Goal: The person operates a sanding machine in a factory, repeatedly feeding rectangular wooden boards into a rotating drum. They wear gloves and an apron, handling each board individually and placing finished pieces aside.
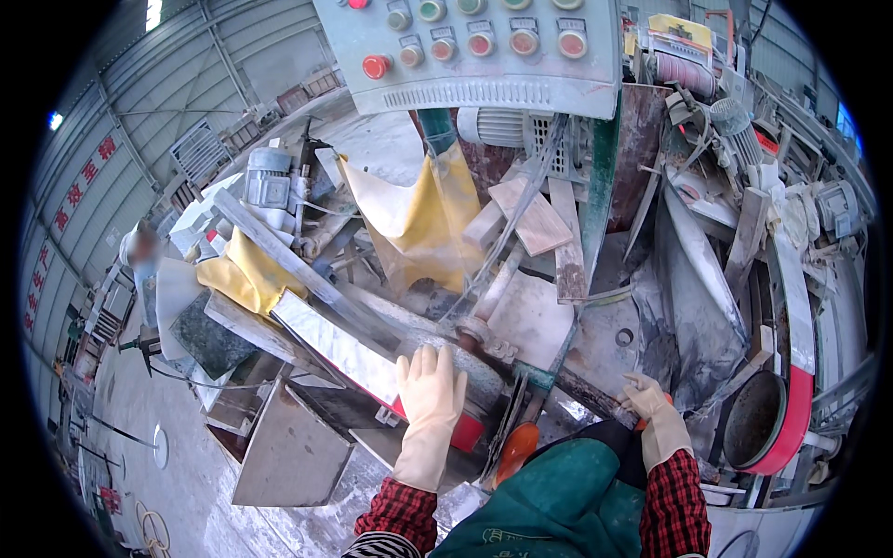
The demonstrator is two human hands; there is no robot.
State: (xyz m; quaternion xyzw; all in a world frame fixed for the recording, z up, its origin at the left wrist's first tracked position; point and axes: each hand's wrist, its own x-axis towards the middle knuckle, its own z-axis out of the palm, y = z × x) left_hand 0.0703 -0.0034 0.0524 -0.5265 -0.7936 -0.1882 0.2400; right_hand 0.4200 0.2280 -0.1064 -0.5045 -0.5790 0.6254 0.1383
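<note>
My left hand (431,398), in a cream rubber glove, lies with its fingers stretched out at the end of a long white guard panel (339,349) with a red edge. It seems to rest on the panel, holding nothing. My right hand (654,418), gloved the same way, is at a dirty metal rail (595,395) to the right. Its fingers are loosely bent and apart, and no held thing shows in them. Whether they touch the rail I cannot tell. Between my arms is a green apron (549,507), with an orange boot (517,448) beside it.
A grey control box (474,79) with several buttons hangs ahead. Yellow sheets (419,214), a stone offcut (530,216) and a motor (268,177) crowd the machine. A curved red-and-white guard (793,418) stands at right. Far left, a person (144,265) is by some slabs.
</note>
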